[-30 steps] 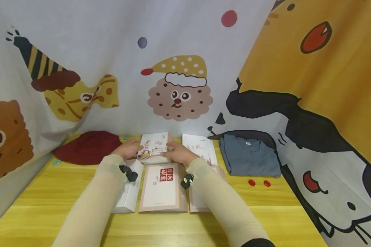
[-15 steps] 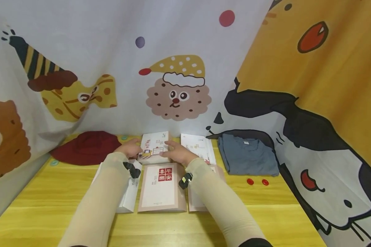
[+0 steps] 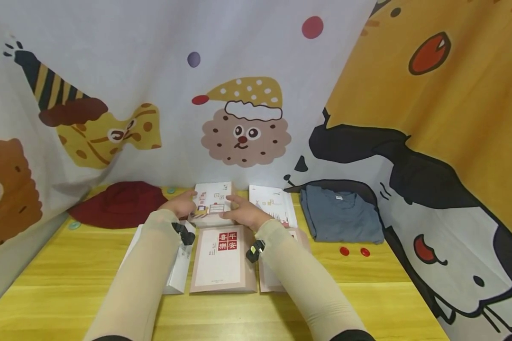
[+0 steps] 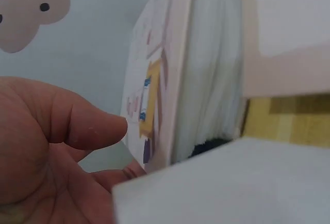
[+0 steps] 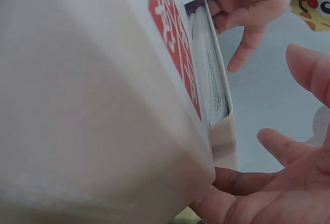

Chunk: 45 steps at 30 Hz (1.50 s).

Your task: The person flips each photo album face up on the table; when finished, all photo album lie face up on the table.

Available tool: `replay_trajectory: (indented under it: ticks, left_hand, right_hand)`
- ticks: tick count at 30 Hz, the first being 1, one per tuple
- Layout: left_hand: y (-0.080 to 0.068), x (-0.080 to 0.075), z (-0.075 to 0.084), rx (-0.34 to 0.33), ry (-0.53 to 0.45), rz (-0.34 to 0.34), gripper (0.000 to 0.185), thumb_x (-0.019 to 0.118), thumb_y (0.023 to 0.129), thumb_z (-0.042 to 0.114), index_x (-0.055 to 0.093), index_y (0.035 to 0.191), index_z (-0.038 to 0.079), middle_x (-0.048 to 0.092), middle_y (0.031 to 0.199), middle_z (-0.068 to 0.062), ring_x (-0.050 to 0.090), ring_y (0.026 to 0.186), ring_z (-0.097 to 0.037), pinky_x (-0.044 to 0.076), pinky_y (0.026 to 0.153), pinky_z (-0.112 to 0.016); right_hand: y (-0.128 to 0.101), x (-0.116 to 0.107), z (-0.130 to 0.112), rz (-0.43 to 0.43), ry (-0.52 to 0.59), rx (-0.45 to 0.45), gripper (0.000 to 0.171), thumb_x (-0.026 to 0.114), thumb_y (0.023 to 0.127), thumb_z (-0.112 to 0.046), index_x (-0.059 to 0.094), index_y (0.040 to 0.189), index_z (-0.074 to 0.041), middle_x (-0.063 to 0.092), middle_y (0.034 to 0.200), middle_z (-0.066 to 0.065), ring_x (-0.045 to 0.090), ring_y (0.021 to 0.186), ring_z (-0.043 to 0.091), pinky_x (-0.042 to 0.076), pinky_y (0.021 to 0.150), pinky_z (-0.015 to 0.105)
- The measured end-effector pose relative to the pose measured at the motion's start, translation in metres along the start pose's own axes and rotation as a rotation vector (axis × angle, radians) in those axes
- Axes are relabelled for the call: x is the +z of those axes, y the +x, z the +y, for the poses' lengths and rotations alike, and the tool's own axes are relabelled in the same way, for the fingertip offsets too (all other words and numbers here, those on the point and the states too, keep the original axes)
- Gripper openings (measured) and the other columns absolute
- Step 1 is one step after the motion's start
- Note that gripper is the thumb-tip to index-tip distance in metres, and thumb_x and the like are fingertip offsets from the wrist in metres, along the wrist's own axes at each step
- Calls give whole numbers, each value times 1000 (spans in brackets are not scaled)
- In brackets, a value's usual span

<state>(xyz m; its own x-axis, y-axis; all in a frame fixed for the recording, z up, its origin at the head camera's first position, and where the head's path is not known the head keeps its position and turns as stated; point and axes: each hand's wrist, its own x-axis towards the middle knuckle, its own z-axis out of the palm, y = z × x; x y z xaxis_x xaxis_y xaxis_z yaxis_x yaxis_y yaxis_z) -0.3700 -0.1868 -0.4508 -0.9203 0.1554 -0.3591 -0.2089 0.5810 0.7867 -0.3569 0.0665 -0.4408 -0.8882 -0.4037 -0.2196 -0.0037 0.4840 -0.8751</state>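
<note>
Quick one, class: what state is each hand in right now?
Left hand: open, at the left edge of the book between the hands.
Right hand: open, fingers spread, at that book's right edge.

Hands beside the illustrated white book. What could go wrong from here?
1. The thick, illustrated white book might slip if lifted now: the fingers of the bare right hand look spread, not wrapped around it.
2. In the head view, the small black right-wrist camera overlaps the pink-bordered white book with red characters; pulling back might snag it.
</note>
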Motion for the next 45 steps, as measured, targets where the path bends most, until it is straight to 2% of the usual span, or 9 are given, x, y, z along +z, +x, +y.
replay_trajectory:
  ticks: [6, 14, 21, 26, 29, 35, 38, 42, 45]
  left_hand:
    - [5, 2, -2, -20, -5, 9, 90, 51, 86, -1, 15, 169, 7, 33, 159, -28, 42, 129, -38, 44, 101, -45]
    - [1, 5, 10, -27, 45, 48, 87, 50, 86, -2, 17, 167, 2, 34, 159, -32, 43, 128, -39, 43, 108, -49]
    - [7, 3, 5, -63, 15, 51, 86, 53, 88, -1, 21, 167, 8, 30, 164, -28, 40, 131, -39, 41, 110, -51]
    - [7, 3, 1, 29, -83, 33, 85, 51, 85, -7, 28, 165, 6, 40, 152, -27, 51, 107, -31, 48, 77, -33]
    - [5, 5, 0, 92, -189, 22, 80, 48, 88, -9, 29, 164, 5, 45, 145, -27, 55, 94, -25, 48, 66, -27]
    - [-1, 7, 1, 163, -373, 35, 70, 46, 98, -6, 28, 165, 6, 52, 138, -27, 64, 88, -19, 58, 69, -29]
    - [-5, 7, 3, 173, -429, 39, 67, 46, 102, -2, 29, 165, 9, 54, 138, -26, 65, 87, -18, 59, 70, -33]
    - [-13, 7, 7, 225, -408, 69, 63, 48, 104, 2, 31, 164, 8, 55, 139, -26, 65, 87, -18, 58, 74, -36]
    - [-18, 6, 11, 256, -365, 92, 61, 49, 104, 4, 32, 163, 6, 55, 138, -28, 66, 91, -19, 59, 79, -38]
  right_hand:
    - [0, 1, 2, 0, -23, 16, 85, 80, 92, -35, 38, 165, -24, 26, 174, 11, 27, 158, 41, 24, 125, 64]
    - [0, 1, 0, 6, -35, 8, 84, 80, 92, -37, 39, 164, -24, 27, 173, 13, 29, 157, 41, 25, 125, 64]
    - [3, 1, 1, 6, -26, 12, 84, 81, 92, -32, 39, 164, -23, 27, 174, 12, 28, 157, 40, 25, 125, 63]
    - [3, 0, 2, 5, -14, 15, 81, 79, 93, -32, 41, 163, -23, 28, 173, 13, 28, 157, 40, 25, 126, 63]
    - [3, -1, 3, 19, -26, 22, 75, 77, 95, -34, 44, 162, -23, 33, 171, 14, 31, 157, 39, 25, 126, 62]
    - [5, 1, 4, 40, -29, 13, 68, 73, 98, -31, 48, 159, -20, 38, 168, 15, 36, 154, 39, 25, 126, 60]
    - [7, 2, 5, 52, -41, 15, 67, 73, 97, -28, 49, 159, -18, 47, 161, 17, 48, 145, 38, 32, 124, 57]
    - [9, 5, 5, 71, -67, 14, 65, 75, 97, -20, 51, 157, -16, 65, 138, 19, 65, 118, 32, 49, 110, 52]
    - [10, 8, 3, 119, -135, -5, 60, 76, 95, -18, 57, 152, -13, 69, 125, 16, 67, 107, 28, 57, 97, 45]
